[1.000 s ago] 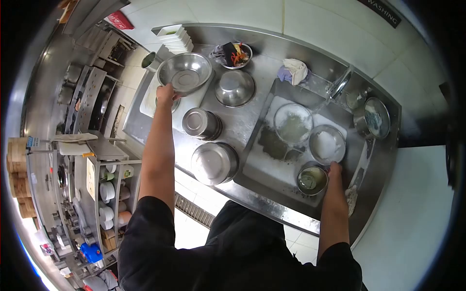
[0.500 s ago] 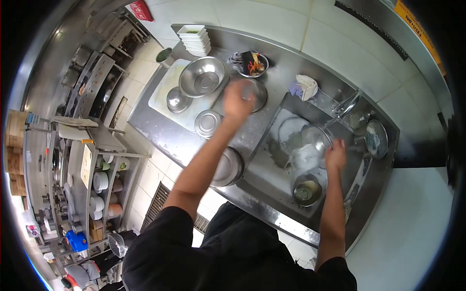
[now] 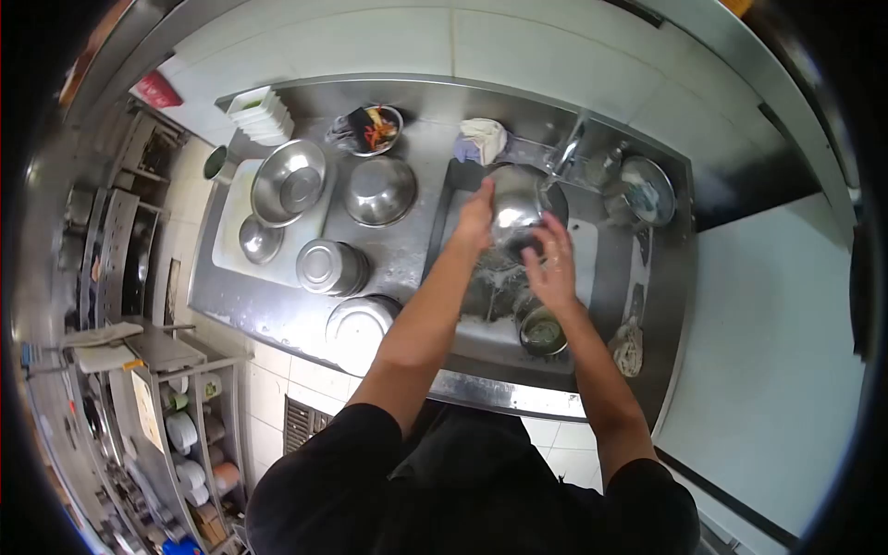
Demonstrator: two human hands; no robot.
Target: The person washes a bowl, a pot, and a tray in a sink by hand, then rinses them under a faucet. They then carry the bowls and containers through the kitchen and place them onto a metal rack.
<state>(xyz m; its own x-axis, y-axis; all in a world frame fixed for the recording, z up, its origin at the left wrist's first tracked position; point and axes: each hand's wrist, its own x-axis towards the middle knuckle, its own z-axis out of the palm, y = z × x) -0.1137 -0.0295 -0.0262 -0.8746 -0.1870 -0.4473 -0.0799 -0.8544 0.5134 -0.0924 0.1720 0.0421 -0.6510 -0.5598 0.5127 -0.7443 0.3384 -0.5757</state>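
A round steel bowl [image 3: 520,196] is tilted over the sink, its curved outside facing up, close under the faucet [image 3: 571,143]. My left hand [image 3: 476,217] is closed on its left edge. My right hand [image 3: 552,264], fingers spread, is at the bowl's lower right side, fingertips right at the metal. Water streams down below the bowl into the sink [image 3: 592,277]. Near my right wrist, a small metal container [image 3: 543,331] with cloudy greenish liquid stands in the sink.
Left counter: an upturned bowl [image 3: 380,190], a large bowl [image 3: 289,183] on a white board [image 3: 231,245], stacked metal containers [image 3: 331,268], plates [image 3: 361,328] and a scrap bowl [image 3: 398,139]. A cloth [image 3: 484,141] lies behind the sink; another bowl [image 3: 647,191] sits right of the faucet.
My left hand has come from the counter to the sink and taken hold of the bowl. My right hand, earlier at a bowl's right edge, is now spread at its underside. The view has shifted.
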